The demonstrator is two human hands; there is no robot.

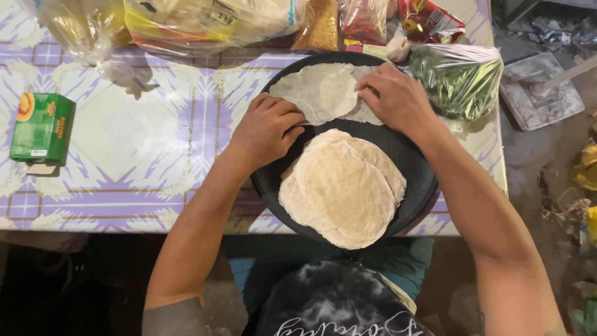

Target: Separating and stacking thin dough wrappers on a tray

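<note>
A round black pan (pixel 410 193) sits at the near edge of a table (pixel 143 137) covered in a purple and white patterned cloth, close to the person's body, so both arms reach it with elbows bent. Two lots of flatbread lie in it. At the pan's 6 o'clock a stack of flatbreads (pixel 342 186) lies one on another, kept to the near side so the far half is free to work on. At 12 o'clock a thin pale flatbread (pixel 317 93) lies spread out, with part of it folded over towards the middle.

Both hands are on that thin sheet. The left hand (pixel 267 127) comes in at about 9 o'clock, fingers curled, fingertips pinching its near left edge. The right hand (pixel 395 96) lies at about 2 o'clock, fingers bent and pressing down on the sheet's right edge where the fold ends; it seems to pin the sheet flat, though whether it grips an edge I cannot tell.

Beyond the pan at 1 o'clock a clear bag of green leaves (pixel 460 78) rests against the rim. Along the far edge of the table lie more plastic bags of food (pixel 211 22). Well apart, at the pan's 9 o'clock, a small green carton (pixel 40 127) stands alone
</note>
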